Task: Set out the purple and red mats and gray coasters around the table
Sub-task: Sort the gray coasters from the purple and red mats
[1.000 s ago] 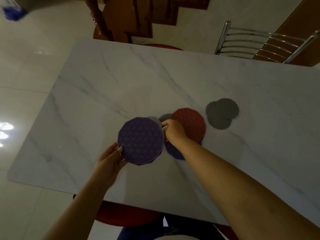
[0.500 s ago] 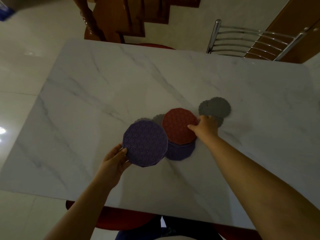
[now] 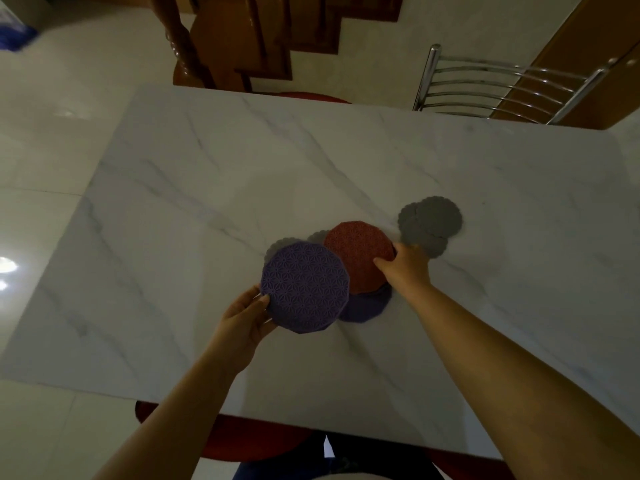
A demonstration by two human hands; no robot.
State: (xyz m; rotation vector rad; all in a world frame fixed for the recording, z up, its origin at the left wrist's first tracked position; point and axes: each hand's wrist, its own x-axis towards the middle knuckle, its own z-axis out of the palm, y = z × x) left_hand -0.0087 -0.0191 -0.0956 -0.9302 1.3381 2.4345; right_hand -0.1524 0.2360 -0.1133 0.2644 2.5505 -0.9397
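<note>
My left hand (image 3: pixel 244 320) grips the near-left edge of a purple patterned mat (image 3: pixel 304 287) held just above the white marble table (image 3: pixel 173 209). My right hand (image 3: pixel 405 266) pinches the right edge of a red mat (image 3: pixel 358 254), which lies on a second purple mat (image 3: pixel 367 306). A small pile of gray coasters (image 3: pixel 431 225) sits just beyond my right hand. Two more gray coasters (image 3: pixel 277 247) peek out behind the held purple mat and the red one.
A metal-backed chair (image 3: pixel 502 88) stands at the far right side of the table. A wooden staircase (image 3: pixel 242 39) rises beyond the far edge. Red seats show at the far edge (image 3: pixel 311 96) and under the near edge (image 3: pixel 256 441).
My right hand left the spot between the mats, crossed to the red mat's right edge and took hold of it. My left hand kept its grip on the purple mat.
</note>
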